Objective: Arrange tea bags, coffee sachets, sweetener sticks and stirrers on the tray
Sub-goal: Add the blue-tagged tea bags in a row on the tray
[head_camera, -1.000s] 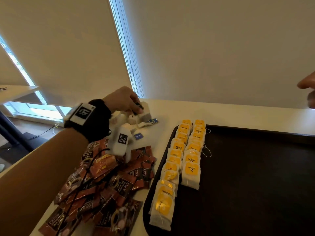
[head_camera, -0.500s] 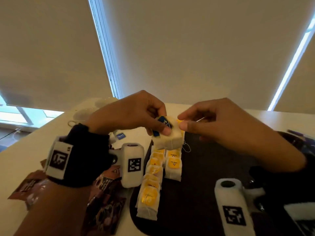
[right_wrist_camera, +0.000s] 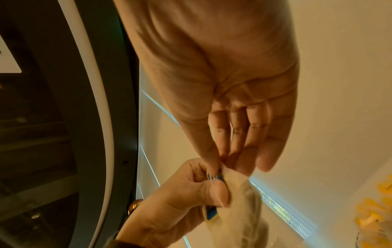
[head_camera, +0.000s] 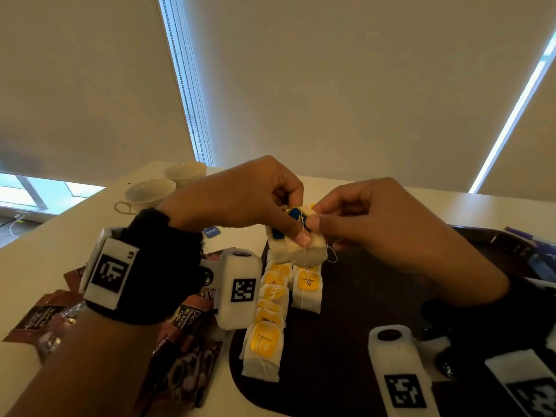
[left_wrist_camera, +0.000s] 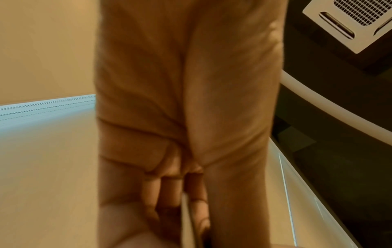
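Blue-tagged tea bags: small bunch (head_camera: 304,246) held up in the air over the far-left corner of the tray, white paper, blue tag on top, thin string dangling off the right side.
L hand: left hand (head_camera: 240,200) clamped on that bunch, thumb pressing down on the blue tag, fingers curled under; right-wrist view shows the same thumb-on-tag pinch (right_wrist_camera: 186,198).
R hand: right hand (head_camera: 379,221) meets it from the other side, thumb + forefinger nipping the bunch's top edge right by the tag; other fingers fairly straight in the wrist view (right_wrist_camera: 244,117).
Tray: dark tray (head_camera: 376,296) on the desk, most of its surface bare.
Yellow-tag tea bags: two rows (head_camera: 281,302) laid overlapping along the tray's left edge, left row running nearer the camera than the right; held bunch hangs just above their far end.
Coffee sachets: brown pile (head_camera: 186,341) on the desk, left of the tray, partly under the left wrist.
Loose blue tag: one (head_camera: 211,232) on the desk, beyond the sachets.
Cups: two white teacups (head_camera: 150,192) at the desk's far-left corner, side by side.
Desk: pale top (head_camera: 481,206), blinds behind.
L wrist cam: palm and curled fingers only, blurry.
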`<state>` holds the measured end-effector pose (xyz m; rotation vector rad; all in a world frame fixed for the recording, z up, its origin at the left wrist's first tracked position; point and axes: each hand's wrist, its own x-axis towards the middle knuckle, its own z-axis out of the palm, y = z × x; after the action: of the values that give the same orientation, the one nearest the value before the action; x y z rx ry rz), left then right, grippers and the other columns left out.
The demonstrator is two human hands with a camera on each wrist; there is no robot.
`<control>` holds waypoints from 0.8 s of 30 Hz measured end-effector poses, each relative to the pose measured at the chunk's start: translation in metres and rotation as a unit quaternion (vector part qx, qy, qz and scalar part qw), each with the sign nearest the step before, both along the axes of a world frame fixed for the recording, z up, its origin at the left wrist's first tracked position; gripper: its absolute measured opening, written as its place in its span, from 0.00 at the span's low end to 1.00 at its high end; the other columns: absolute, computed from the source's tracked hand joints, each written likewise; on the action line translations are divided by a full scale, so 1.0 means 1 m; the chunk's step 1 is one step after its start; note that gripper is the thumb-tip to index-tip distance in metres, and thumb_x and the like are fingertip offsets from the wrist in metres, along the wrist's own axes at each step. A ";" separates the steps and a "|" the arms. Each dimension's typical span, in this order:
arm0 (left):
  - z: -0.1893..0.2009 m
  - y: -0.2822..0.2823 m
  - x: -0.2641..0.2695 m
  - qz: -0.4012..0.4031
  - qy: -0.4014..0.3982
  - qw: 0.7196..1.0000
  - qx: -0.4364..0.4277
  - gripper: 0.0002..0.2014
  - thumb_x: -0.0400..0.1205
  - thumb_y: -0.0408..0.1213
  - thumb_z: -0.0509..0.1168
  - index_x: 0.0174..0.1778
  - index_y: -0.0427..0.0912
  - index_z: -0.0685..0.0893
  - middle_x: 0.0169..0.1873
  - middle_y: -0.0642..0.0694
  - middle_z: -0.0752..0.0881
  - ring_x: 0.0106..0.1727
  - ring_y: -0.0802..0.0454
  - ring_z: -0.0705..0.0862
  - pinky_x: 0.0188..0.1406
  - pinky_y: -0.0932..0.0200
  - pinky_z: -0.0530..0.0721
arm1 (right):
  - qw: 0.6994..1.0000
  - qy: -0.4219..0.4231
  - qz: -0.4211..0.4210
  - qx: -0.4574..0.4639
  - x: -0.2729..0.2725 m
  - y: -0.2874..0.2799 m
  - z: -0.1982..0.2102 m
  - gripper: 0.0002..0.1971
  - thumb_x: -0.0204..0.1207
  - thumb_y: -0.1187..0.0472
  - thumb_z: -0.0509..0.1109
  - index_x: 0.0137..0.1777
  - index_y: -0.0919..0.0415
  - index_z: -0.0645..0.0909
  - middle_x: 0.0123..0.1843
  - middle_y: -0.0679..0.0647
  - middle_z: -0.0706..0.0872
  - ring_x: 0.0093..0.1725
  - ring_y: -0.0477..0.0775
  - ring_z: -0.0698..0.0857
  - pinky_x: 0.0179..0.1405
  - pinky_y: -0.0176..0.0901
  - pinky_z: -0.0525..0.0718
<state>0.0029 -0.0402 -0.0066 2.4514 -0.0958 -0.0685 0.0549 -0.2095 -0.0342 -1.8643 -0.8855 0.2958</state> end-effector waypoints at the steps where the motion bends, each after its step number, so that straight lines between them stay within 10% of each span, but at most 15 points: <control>1: 0.000 -0.001 0.000 -0.001 -0.001 1.000 0.009 0.14 0.65 0.39 0.78 0.31 0.35 0.82 0.24 0.46 0.83 0.26 0.57 0.78 0.29 0.67 0.76 | 1.000 -0.009 0.000 0.000 0.000 0.000 0.000 0.02 0.69 0.58 0.76 0.40 0.54 0.87 0.36 0.53 0.90 0.38 0.52 0.88 0.40 0.42 0.87; 7: 0.002 -0.001 0.000 -0.020 -0.009 1.000 -0.017 0.12 0.65 0.36 0.78 0.36 0.33 0.84 0.33 0.38 0.88 0.37 0.39 0.85 0.40 0.56 0.84 | 1.000 -0.013 0.001 0.019 0.000 -0.003 0.003 0.02 0.69 0.62 0.76 0.40 0.57 0.87 0.32 0.52 0.89 0.31 0.45 0.86 0.36 0.32 0.86; 24: 0.005 0.008 -0.004 -0.035 -0.034 0.998 -0.027 0.06 0.77 0.36 0.68 0.39 0.37 0.87 0.27 0.55 0.88 0.29 0.64 0.84 0.30 0.76 0.78 | 0.999 0.029 -0.016 0.011 0.000 -0.006 0.008 0.08 0.72 0.58 0.72 0.47 0.62 0.86 0.39 0.53 0.91 0.37 0.45 0.89 0.37 0.33 0.87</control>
<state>-0.0008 -0.0325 -0.0016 2.3956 -0.2113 -0.0120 0.0549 -0.2157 -0.0258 -1.8396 -0.8154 0.3177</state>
